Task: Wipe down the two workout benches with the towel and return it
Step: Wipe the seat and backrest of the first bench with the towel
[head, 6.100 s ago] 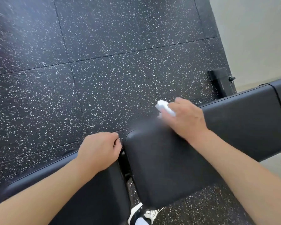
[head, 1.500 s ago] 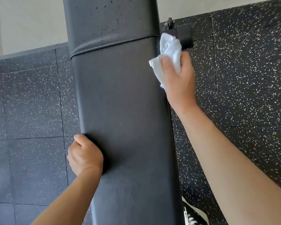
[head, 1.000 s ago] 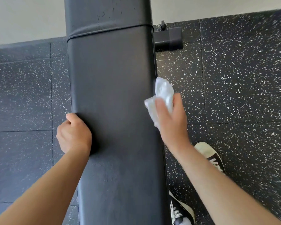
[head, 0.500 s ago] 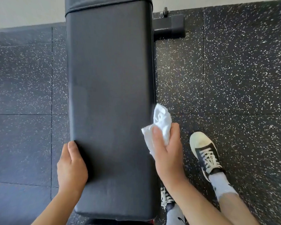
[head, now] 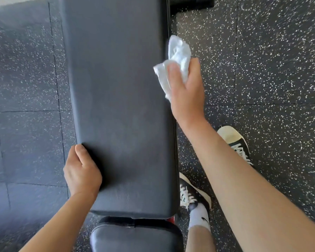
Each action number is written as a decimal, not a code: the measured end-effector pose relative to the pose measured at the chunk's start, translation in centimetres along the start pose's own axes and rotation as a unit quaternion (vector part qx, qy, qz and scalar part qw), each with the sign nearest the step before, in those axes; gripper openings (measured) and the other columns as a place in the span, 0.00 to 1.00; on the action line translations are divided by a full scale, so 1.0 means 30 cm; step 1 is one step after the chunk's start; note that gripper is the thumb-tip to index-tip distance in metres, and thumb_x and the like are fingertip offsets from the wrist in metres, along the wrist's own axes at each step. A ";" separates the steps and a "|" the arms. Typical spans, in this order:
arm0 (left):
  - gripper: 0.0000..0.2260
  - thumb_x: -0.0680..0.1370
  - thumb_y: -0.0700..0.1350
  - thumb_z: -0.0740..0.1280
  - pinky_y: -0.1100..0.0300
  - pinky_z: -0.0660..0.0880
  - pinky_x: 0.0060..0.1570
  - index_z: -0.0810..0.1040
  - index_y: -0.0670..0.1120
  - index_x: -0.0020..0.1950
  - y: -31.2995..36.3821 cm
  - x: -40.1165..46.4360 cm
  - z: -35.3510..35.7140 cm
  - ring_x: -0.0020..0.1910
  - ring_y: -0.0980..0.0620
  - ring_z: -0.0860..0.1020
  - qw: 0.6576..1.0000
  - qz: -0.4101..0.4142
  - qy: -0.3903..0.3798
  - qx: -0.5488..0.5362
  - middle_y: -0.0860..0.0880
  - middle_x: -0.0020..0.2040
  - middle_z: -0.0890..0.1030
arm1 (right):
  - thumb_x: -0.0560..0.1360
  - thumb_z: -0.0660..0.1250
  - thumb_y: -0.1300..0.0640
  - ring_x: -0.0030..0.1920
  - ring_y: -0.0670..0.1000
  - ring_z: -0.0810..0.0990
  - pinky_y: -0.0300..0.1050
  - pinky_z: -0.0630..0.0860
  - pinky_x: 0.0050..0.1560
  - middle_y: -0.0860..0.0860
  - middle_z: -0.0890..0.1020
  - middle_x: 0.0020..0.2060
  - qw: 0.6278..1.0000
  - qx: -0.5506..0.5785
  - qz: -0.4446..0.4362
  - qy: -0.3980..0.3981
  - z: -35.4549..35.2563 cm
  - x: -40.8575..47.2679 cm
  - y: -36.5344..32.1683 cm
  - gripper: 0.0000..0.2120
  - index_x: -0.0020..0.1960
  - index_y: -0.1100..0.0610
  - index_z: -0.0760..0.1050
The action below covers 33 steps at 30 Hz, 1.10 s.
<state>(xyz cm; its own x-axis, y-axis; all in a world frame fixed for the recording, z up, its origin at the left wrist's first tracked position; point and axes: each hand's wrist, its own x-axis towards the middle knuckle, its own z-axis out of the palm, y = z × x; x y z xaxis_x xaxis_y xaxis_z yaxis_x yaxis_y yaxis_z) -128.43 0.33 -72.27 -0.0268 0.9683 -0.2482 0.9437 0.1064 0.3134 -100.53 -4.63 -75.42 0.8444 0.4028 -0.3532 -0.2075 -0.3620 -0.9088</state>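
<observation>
Our right hand point(head: 186, 91) grips the bunched towel point(head: 175, 60) against the bench point(head: 116, 88) pad's right edge; our left hand point(head: 81, 172) curls over its left edge. We judge wiping is underway, with returning the towel left.

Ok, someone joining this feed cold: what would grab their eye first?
Probably the white towel, bunched in the right hand at the right edge of the long black bench pad that runs up the middle of the view. Next, the left hand gripping the pad's left edge near its close end, and the black-and-white sneakers on the speckled floor to the right.
</observation>
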 end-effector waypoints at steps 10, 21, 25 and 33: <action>0.20 0.83 0.56 0.46 0.47 0.62 0.44 0.67 0.45 0.43 -0.004 0.002 0.007 0.42 0.38 0.68 1.000 -0.008 0.006 0.014 0.48 0.36 0.71 | 0.81 0.59 0.32 0.45 0.47 0.81 0.49 0.76 0.46 0.44 0.81 0.46 0.995 -0.027 0.074 -0.063 -0.238 -0.699 0.272 0.15 0.52 0.44 0.68; 0.23 0.81 0.60 0.45 0.46 0.63 0.41 0.67 0.44 0.42 0.006 -0.002 0.004 0.40 0.37 0.69 1.000 -0.008 0.007 -0.002 0.46 0.35 0.72 | 0.81 0.67 0.49 0.46 0.53 0.76 0.49 0.69 0.40 0.52 0.77 0.52 0.971 -0.171 -0.166 -0.006 -0.029 -0.120 0.001 0.14 0.58 0.59 0.73; 0.22 0.81 0.61 0.46 0.45 0.68 0.41 0.68 0.46 0.41 0.007 -0.005 0.003 0.37 0.39 0.71 0.999 -0.030 0.013 -0.025 0.45 0.35 0.74 | 0.77 0.70 0.48 0.45 0.56 0.78 0.46 0.63 0.36 0.53 0.78 0.52 0.888 -0.353 -0.293 0.015 0.106 0.061 -0.134 0.15 0.54 0.58 0.75; 0.19 0.82 0.60 0.51 0.45 0.72 0.39 0.69 0.49 0.41 -0.014 0.005 0.002 0.38 0.39 0.74 0.998 -0.044 -0.001 -0.051 0.47 0.34 0.76 | 0.68 0.78 0.56 0.37 0.56 0.76 0.49 0.69 0.32 0.54 0.81 0.46 0.751 -0.374 -0.482 -0.251 0.190 -0.389 -0.003 0.14 0.49 0.58 0.77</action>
<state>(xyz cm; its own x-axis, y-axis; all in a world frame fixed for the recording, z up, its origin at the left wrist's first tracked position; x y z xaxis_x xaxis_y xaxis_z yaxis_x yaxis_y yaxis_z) -128.82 0.41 -72.48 -0.1066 0.9540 -0.2804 0.8997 0.2126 0.3813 -113.18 -4.52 -72.46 0.0923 0.9794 0.1797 0.8759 0.0059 -0.4825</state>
